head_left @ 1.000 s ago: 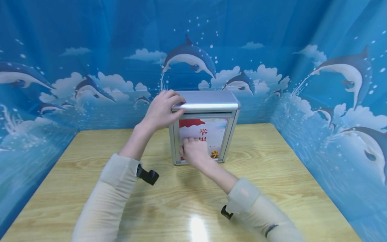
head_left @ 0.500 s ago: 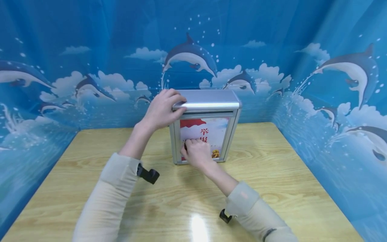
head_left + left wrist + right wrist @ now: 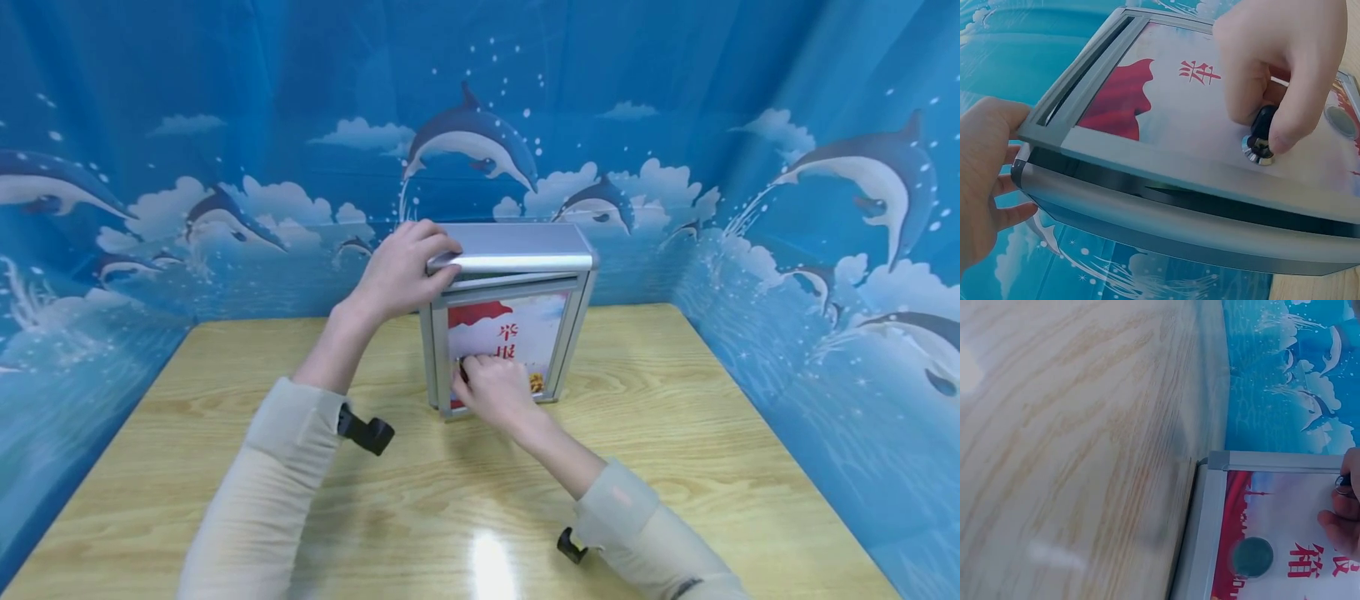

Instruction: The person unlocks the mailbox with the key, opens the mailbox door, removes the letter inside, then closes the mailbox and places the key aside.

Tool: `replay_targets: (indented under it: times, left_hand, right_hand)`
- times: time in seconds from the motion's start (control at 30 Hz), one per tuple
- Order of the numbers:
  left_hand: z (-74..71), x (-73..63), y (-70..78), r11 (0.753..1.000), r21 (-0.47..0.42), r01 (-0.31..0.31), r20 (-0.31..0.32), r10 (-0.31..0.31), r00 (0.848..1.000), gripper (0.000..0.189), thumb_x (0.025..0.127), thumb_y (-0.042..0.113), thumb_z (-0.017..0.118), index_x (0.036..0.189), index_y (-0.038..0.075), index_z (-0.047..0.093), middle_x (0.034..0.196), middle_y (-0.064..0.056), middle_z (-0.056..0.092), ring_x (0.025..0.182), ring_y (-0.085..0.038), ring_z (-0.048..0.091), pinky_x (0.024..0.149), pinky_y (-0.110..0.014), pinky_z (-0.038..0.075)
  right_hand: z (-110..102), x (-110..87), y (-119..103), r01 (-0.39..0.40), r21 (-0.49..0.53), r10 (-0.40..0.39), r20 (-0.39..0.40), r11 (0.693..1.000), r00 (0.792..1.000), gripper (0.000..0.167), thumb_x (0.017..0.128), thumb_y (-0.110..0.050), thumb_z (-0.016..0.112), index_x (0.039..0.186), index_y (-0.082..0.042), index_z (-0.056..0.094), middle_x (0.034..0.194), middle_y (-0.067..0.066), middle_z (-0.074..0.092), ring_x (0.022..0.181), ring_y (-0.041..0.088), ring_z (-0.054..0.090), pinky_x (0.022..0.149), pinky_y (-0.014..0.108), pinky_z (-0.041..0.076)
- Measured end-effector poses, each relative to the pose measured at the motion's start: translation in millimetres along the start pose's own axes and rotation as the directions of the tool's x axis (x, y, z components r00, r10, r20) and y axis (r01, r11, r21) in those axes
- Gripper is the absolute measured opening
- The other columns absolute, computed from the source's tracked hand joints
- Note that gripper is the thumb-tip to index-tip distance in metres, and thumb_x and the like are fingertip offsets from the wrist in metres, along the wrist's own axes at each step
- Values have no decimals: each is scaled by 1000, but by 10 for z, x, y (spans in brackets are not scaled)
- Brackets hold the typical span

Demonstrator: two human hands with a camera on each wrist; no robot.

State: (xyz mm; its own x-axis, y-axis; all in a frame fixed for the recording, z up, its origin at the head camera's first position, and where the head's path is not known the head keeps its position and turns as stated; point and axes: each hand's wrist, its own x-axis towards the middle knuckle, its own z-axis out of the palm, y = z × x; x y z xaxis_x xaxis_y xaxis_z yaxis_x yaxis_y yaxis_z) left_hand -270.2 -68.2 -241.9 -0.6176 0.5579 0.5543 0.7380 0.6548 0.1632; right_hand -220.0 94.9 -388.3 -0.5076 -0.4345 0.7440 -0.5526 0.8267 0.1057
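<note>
An upright silver metal box (image 3: pixel 525 242) with red Chinese characters on its front stands on the table. My left hand (image 3: pixel 405 271) grips its top left corner, thumb at the front edge and fingers over the top. My right hand (image 3: pixel 495 392) pinches a black-headed key (image 3: pixel 1264 122) in the round chrome lock (image 3: pixel 1250 150) on the front door (image 3: pixel 540 321). In the left wrist view, that door stands ajar, with a dark gap along the lock side. Only the fingertips of my right hand show in the right wrist view, at the right edge. The box's inside is hidden.
The wood-grain table (image 3: pixel 645 417) extends around the box. A blue dolphin-print curtain (image 3: pixel 300 125) encloses the back and sides. A round grey-green disc (image 3: pixel 1252 556) sits on the printed panel. Black straps hang by both sleeves.
The front door's left side has swung out slightly from the box, pulled toward me by my right hand on the key. My left hand has stayed on the top corner.
</note>
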Motion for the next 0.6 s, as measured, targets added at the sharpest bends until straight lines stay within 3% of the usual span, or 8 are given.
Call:
replay_targets:
  times: [0.27, 0.6]
  left_hand:
    - [-17, 17, 6, 1000, 6, 2, 17, -2, 1000, 23, 91, 22, 58, 108, 9, 66, 109, -7, 58, 103, -25, 50, 89, -39, 40]
    - [-28, 13, 21, 1000, 14, 11, 22, -12, 1000, 22, 90, 22, 59, 107, 9, 66, 107, -7, 58, 100, -25, 49, 85, -39, 41]
  right_hand:
    - [-180, -51, 12, 36, 57, -42, 115, 998, 992, 32, 82, -20, 63, 55, -16, 46, 49, -6, 42, 40, 7, 36, 34, 21, 26]
    - [-386, -126, 78, 100, 97, -123, 266, 990, 956, 33, 85, -25, 61, 57, -18, 46, 50, -8, 38, 44, 4, 29, 39, 17, 19]
